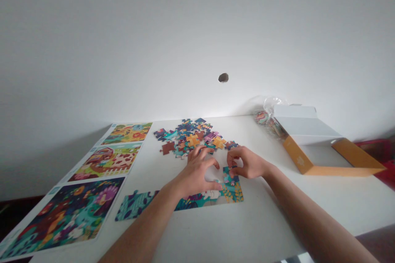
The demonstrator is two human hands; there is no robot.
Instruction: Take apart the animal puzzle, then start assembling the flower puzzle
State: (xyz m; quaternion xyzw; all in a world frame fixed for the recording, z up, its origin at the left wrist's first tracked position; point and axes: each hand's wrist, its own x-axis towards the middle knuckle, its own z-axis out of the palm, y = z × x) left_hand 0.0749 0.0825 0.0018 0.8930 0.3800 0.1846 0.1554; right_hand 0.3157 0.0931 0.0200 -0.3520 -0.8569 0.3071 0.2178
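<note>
A partly joined jigsaw puzzle (pixel 132 205) lies along the front of the white table, one strip wide with a short column rising at its right end. My left hand (pixel 197 172) hovers over the strip, fingers spread and curved, thumb near the white rabbit picture; it hides part of the strip. At the top of the right column, my right hand (pixel 248 162) pinches a teal and dark blue puzzle piece (pixel 228 176). Whether that piece is locked in I cannot tell. Just beyond my hands is a heap of loose puzzle pieces (pixel 193 139).
On the left lie several printed picture sheets, the nearest a dark forest scene (pixel 74 213). An open orange box (pixel 311 169) with a white inside stands at the right. Behind it are clear plastic bags (pixel 271 121) with colourful contents. A white wall (pixel 185 49) with a hole borders the back.
</note>
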